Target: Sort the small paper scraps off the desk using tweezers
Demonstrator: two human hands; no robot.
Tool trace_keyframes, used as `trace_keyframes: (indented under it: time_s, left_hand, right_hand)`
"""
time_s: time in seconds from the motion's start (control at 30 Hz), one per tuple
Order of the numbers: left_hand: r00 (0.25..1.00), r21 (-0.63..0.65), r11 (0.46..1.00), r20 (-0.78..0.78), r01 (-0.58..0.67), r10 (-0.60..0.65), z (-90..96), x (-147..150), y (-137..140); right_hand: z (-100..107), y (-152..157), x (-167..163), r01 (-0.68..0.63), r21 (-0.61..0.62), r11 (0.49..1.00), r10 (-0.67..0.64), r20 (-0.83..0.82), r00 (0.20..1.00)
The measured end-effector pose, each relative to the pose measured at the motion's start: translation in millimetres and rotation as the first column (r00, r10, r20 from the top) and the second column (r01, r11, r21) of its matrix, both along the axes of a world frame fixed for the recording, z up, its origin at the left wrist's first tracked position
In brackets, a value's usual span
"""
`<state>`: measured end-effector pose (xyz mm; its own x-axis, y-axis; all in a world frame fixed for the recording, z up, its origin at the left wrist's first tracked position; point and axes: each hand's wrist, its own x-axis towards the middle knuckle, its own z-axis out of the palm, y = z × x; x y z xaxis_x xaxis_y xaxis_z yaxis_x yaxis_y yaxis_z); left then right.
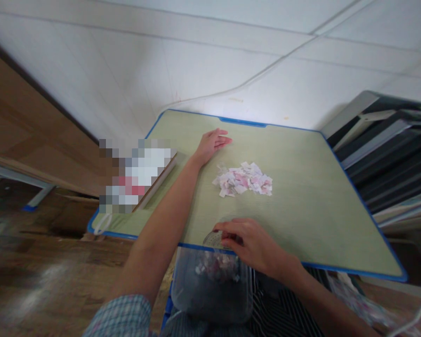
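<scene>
My left hand (213, 144) rests near the far side of the pale green table top (301, 187), fingers stretched out and holding nothing. A pile of small white and pink paper scraps (243, 179) lies to the right of that wrist. At the near edge of the table, my right hand (247, 241) pinches a clear, curved plastic piece with markings that looks like a protractor (214, 239). Just below that edge sits a translucent plastic tub (210, 297), with more paper scraps inside, partly seen through its wall.
A thick box-like object (157, 182), its top blurred out, lies on the table's left side, with a white loop (103, 224) beside it. Folded dark-topped tables (389, 135) lean at the right. Cardboard (38, 126) stands left. A cable (245, 84) runs along the white wall.
</scene>
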<state>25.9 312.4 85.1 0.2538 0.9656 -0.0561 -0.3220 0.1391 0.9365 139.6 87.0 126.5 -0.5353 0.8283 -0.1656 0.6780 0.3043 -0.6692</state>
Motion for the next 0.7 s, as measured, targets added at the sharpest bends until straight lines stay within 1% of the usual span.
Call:
trace_keyframes:
  time_s: [0.1,0.27,0.33,0.43,0.47,0.53,0.63,0.7]
  left_hand:
    - [1.0,-0.002,1.0,0.01,0.0,0.0,-0.2,0,0]
    - [1.0,0.003,1.0,0.023,0.006,-0.006,-0.5,0,0]
    - [1.0,0.0,1.0,0.017,0.009,-0.009,0.0,0,0]
    - [1.0,-0.022,1.0,0.002,0.001,-0.001,2.0,0,-1]
    - [1.0,-0.033,0.999,0.003,-0.003,0.004,2.8,1,-2]
    - [1.0,-0.046,0.999,0.016,-0.008,0.009,3.9,1,-2]
    - [1.0,-0.032,0.999,0.031,0.005,-0.004,3.1,0,-2]
    - [1.0,-0.012,1.0,0.025,0.017,-0.016,1.1,0,0]
  right_hand:
    - [-2,-5,1,-0.009,0.054,0.998,0.008,0.014,1.0]
    - [0,-19,6,-0.079,0.123,0.989,0.082,-0.02,0.996]
    - [3,-21,12,-0.032,0.173,0.984,0.041,-0.049,0.998]
    - [8,-14,32,0.164,0.247,0.955,-0.143,-0.101,0.985]
    - [8,-10,41,0.236,0.256,0.937,-0.217,-0.101,0.971]
    - [7,-1,62,0.353,0.341,0.871,-0.341,-0.096,0.935]
    - [2,10,91,0.41,0.513,0.754,-0.442,-0.066,0.895]
    - [-3,14,104,0.422,0.603,0.677,-0.495,-0.051,0.867]
